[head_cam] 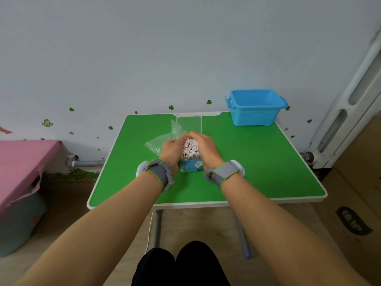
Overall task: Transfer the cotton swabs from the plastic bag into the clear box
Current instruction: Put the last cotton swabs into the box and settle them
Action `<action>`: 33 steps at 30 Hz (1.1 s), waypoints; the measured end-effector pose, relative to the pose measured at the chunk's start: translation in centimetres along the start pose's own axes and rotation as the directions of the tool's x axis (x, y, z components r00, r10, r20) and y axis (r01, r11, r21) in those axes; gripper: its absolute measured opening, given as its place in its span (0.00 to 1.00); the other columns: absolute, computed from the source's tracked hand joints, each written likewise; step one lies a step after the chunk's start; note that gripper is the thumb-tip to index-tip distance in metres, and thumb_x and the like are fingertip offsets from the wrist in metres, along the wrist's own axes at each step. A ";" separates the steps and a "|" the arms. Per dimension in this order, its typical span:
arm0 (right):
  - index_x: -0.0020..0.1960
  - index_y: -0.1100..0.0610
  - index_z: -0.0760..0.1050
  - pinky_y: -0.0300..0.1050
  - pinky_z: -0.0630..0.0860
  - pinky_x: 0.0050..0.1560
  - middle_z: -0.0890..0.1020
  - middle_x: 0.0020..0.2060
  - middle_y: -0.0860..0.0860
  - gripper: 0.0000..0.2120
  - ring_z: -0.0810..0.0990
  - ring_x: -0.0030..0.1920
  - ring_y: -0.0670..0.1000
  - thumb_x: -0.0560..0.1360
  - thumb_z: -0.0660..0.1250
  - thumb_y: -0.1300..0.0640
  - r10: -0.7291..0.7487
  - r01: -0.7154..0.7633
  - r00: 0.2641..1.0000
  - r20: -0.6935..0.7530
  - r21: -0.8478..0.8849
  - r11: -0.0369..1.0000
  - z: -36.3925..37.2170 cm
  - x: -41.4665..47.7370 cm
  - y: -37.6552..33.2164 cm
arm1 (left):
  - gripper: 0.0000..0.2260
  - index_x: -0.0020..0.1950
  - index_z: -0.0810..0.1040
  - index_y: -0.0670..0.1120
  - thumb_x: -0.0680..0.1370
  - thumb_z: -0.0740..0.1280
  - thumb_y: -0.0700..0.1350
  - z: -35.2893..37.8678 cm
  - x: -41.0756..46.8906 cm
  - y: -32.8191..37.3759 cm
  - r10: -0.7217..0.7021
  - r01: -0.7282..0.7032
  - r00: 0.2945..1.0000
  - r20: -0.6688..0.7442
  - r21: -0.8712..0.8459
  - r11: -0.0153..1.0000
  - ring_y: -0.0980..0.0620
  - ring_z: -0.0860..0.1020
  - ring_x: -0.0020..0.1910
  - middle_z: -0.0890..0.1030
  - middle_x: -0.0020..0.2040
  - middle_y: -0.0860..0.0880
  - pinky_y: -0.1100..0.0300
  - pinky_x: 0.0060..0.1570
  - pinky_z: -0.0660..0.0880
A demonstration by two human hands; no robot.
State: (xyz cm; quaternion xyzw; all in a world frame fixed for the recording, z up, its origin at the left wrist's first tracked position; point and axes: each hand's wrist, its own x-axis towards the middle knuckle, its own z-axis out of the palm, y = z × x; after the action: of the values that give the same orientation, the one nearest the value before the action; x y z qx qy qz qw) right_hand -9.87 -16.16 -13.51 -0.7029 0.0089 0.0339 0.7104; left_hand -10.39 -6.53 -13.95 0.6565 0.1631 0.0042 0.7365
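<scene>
A clear box [190,165] with a blue label on its front stands in the middle of the green table [257,162]. Its clear lid [189,123] is tipped up behind it. The box is packed with cotton swabs [190,148], their white tips pointing up. My left hand [173,148] and my right hand [204,146] press against the bundle of swabs from either side, fingers curled over the far tips. A crumpled clear plastic bag [153,144] lies flat on the table just left of my left hand; it looks empty.
An open blue plastic bin [255,107] stands at the table's back right corner. A pink-covered surface [22,162] is to the left, a white radiator [346,112] and a cardboard box [358,182] to the right. Both wrists wear grey straps.
</scene>
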 end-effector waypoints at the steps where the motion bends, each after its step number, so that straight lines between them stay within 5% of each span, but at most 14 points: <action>1: 0.51 0.60 0.80 0.45 0.74 0.50 0.83 0.48 0.55 0.11 0.80 0.48 0.53 0.77 0.64 0.55 -0.008 0.008 1.000 -0.008 -0.049 0.999 0.0 0.1 0.2 | 0.15 0.41 0.74 0.44 0.77 0.65 0.55 -0.1 -0.1 0.1 -0.017 0.017 1.000 -0.001 0.004 1.000 0.53 0.80 0.29 0.81 0.37 0.48 0.64 0.27 0.74; 4: 0.52 0.60 0.80 0.49 0.75 0.57 0.83 0.52 0.54 0.09 0.80 0.54 0.55 0.75 0.67 0.57 -0.017 0.013 0.999 -0.040 -0.113 0.994 0.1 0.3 0.2 | 0.21 0.41 0.75 0.44 0.78 0.59 0.61 -0.3 -0.1 0.3 -0.104 0.112 0.992 0.075 -0.116 0.987 0.52 0.81 0.27 0.82 0.30 0.49 0.64 0.26 0.75; 7: 0.49 0.60 0.81 0.49 0.74 0.58 0.83 0.50 0.55 0.07 0.80 0.53 0.54 0.75 0.67 0.59 -0.029 0.022 0.998 -0.056 -0.121 0.992 0.2 0.4 0.1 | 0.18 0.45 0.77 0.43 0.78 0.61 0.57 -0.4 -0.1 0.2 -0.108 0.118 0.990 0.091 -0.119 0.986 0.52 0.81 0.28 0.83 0.32 0.49 0.64 0.26 0.75; 9: 0.46 0.58 0.81 0.48 0.75 0.54 0.84 0.47 0.54 0.06 0.80 0.49 0.53 0.74 0.66 0.59 -0.033 0.026 0.997 -0.073 -0.090 0.996 0.2 0.3 0.1 | 0.12 0.50 0.75 0.41 0.77 0.65 0.49 -0.2 -0.2 0.0 -0.056 0.058 0.997 0.059 -0.027 0.998 0.51 0.80 0.33 0.81 0.39 0.47 0.62 0.29 0.75; 12: 0.43 0.57 0.82 0.42 0.75 0.40 0.82 0.37 0.51 0.08 0.79 0.38 0.50 0.73 0.66 0.54 0.013 -0.013 0.998 -0.060 0.002 1.000 0.1 0.1 0.0 | 0.07 0.44 0.70 0.43 0.77 0.66 0.45 0.1 -0.2 0.0 0.004 -0.005 0.999 0.040 0.028 1.000 0.48 0.77 0.36 0.77 0.40 0.45 0.57 0.35 0.75; 17: 0.34 0.52 0.77 0.40 0.72 0.37 0.80 0.31 0.49 0.15 0.78 0.33 0.50 0.75 0.61 0.48 0.063 -0.063 0.997 -0.038 0.020 0.998 -0.1 0.0 -0.1 | 0.14 0.48 0.79 0.42 0.79 0.62 0.52 -0.1 -1.1 0.1 0.013 -0.006 0.990 0.143 -0.049 0.999 0.42 0.81 0.47 0.82 0.49 0.41 0.49 0.53 0.77; 22: 0.40 0.55 0.79 0.35 0.73 0.30 0.81 0.31 0.48 0.15 0.79 0.30 0.46 0.77 0.57 0.51 0.065 -0.065 0.998 0.001 0.059 0.996 -0.3 -0.2 -0.3 | 0.14 0.55 0.70 0.39 0.77 0.67 0.47 -0.6 -1.7 -0.6 0.074 -0.073 0.988 0.132 -0.012 0.997 0.48 0.79 0.40 0.79 0.46 0.44 0.53 0.44 0.78; 25: 0.47 0.56 0.80 0.38 0.74 0.36 0.81 0.41 0.52 0.13 0.79 0.38 0.48 0.77 0.60 0.52 0.056 -0.058 0.998 0.027 0.082 0.995 -0.4 -0.6 -0.1 | 0.13 0.54 0.70 0.40 0.77 0.67 0.48 -0.4 -1.8 -0.8 0.089 -0.090 0.990 0.106 0.006 0.996 0.46 0.78 0.42 0.78 0.48 0.42 0.48 0.50 0.77; 28: 0.59 0.59 0.78 0.35 0.69 0.46 0.78 0.54 0.49 0.15 0.75 0.53 0.46 0.78 0.60 0.54 -0.042 0.041 0.999 0.025 0.033 0.999 -0.5 -1.1 0.2 | 0.24 0.60 0.72 0.39 0.77 0.65 0.57 -0.3 -2.5 -0.2 0.061 -0.058 0.991 0.120 -0.023 0.998 0.45 0.79 0.54 0.79 0.57 0.43 0.46 0.60 0.74; 33: 0.66 0.56 0.70 0.36 0.69 0.44 0.74 0.54 0.49 0.17 0.73 0.49 0.41 0.77 0.60 0.59 -0.089 0.091 0.992 0.089 -0.018 0.996 -1.2 -1.7 1.0 | 0.21 0.65 0.68 0.36 0.78 0.65 0.48 -0.2 -3.2 -1.0 0.093 -0.090 0.991 0.097 -0.035 0.995 0.42 0.77 0.55 0.76 0.61 0.35 0.40 0.62 0.72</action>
State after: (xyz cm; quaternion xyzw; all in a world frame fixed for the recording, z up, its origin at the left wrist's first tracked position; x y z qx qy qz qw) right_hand -11.59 -17.39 -14.37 -0.7081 -0.0546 0.0326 0.7032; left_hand -13.67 -7.19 -14.14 0.6515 0.0961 0.0081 0.7525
